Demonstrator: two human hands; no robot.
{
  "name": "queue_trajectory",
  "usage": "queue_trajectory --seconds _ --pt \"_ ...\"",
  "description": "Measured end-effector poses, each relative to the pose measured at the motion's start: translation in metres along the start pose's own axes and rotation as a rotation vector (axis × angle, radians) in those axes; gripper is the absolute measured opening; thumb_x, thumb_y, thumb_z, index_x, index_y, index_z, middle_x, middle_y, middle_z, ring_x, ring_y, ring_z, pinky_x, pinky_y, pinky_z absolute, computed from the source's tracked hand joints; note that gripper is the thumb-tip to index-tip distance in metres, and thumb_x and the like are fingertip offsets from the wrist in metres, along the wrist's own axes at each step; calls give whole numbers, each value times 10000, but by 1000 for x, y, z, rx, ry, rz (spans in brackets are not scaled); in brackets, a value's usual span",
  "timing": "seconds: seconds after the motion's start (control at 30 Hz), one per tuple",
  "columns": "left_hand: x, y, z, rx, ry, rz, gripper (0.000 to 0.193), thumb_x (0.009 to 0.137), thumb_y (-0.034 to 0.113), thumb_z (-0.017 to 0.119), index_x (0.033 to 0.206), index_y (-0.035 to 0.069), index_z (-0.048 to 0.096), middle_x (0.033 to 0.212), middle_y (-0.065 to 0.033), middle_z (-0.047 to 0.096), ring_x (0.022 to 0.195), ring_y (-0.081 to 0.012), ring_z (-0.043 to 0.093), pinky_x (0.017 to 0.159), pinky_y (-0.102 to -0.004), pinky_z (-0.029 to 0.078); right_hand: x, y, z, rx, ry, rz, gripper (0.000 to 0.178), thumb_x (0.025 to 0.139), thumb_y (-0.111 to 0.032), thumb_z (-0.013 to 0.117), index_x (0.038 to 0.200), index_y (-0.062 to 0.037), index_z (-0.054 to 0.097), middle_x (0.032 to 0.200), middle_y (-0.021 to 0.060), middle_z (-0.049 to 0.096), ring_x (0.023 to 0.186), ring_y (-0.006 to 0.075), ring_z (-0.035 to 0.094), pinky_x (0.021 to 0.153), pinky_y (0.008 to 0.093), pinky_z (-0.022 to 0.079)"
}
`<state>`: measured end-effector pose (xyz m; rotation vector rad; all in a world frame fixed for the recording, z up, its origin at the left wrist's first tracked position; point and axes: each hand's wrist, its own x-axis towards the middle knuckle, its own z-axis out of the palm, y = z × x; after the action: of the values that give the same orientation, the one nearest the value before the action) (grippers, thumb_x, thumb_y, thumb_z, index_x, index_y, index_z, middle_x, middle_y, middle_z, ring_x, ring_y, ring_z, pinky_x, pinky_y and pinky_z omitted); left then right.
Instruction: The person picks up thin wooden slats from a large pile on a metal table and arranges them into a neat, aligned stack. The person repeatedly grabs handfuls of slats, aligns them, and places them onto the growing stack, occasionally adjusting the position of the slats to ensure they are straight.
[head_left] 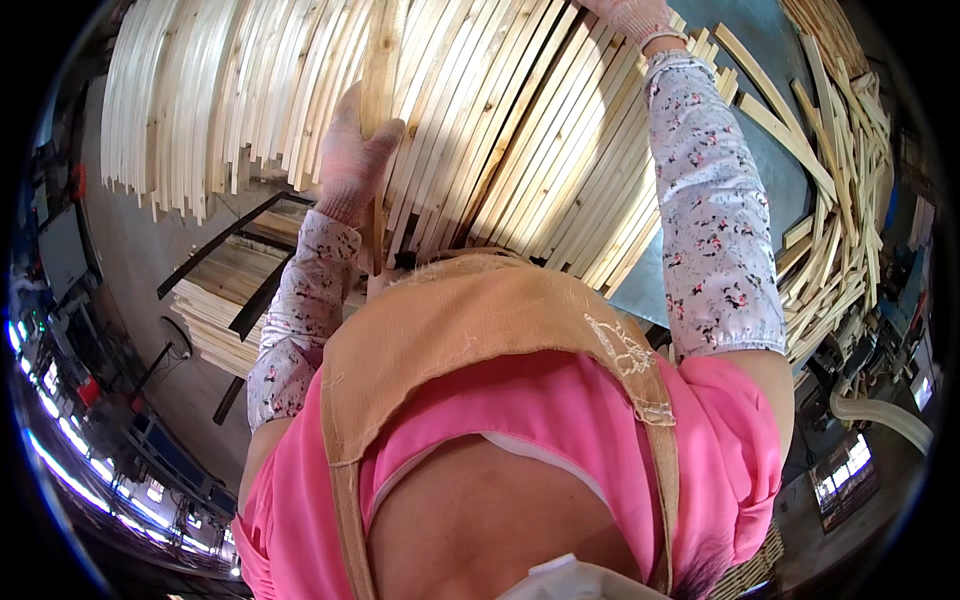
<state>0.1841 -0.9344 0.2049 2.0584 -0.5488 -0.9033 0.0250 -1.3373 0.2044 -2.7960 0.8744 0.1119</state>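
Observation:
Long pale wooden strips (440, 150) lie side by side in front of me, with a dark gap between some of them. My left hand (358, 160), in a pinkish knitted glove, is closed around one wooden strip (380, 60) that stands out above the row, its thumb across the near part. My right hand (632, 15), gloved likewise, reaches to the far right end of the row at the upper edge of the picture. Its fingers are partly cut off there, so their grip cannot be made out.
More strips (190, 100) extend to the left. Loose offcuts (830, 230) are heaped at the right, beside and over a blue-grey surface (745, 150). A lower wood stack (215, 300) with black metal bars (265, 290) stands at the left. A pale hose (885, 412) curves at the right.

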Motion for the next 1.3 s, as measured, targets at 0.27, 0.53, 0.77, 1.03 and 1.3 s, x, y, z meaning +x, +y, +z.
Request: queue_trajectory --seconds 0.27,0.53,0.77,1.03,1.3 --pt "4 9 55 -347 -263 -61 655 892 101 812 1479 39 528 1044 -36 594 856 -135 617 688 -251 607 -44 -53 -22 1211 582 168 464 975 -233 729 1345 41 673 1096 139 775 992 222 741 909 385 595" --pt "16 27 40 75 -248 8 881 937 376 833 1590 -59 432 1409 -246 672 1292 -347 657 1123 -415 507 -100 -117 76 523 351 113 306 1096 -306 519 1298 -139 676 1287 268 676 1122 391 720 1001 439 602" --pt "50 15 20 -337 -245 43 726 991 322 754 1557 -52 495 1411 -239 663 1308 -329 642 1130 -407 497 -9 -71 38 1956 33 467 287 1059 -283 636 1155 -15 669 1008 156 727 850 286 742 728 446 649" --pt "32 -3 6 -778 -389 -73 600 1097 281 630 1593 -18 474 1280 -192 719 1081 -264 740 925 -364 619 -47 -143 27 1891 -96 590 306 1082 -202 605 1180 88 597 1038 243 724 834 331 760 778 449 685" --pt "18 23 17 90 -263 -12 1044 916 470 828 1717 62 297 1631 -279 491 1533 -402 451 1330 -414 273 -4 -175 84 329 -3 48 561 757 69 866 1270 -45 668 1192 217 750 1135 361 741 964 429 620"
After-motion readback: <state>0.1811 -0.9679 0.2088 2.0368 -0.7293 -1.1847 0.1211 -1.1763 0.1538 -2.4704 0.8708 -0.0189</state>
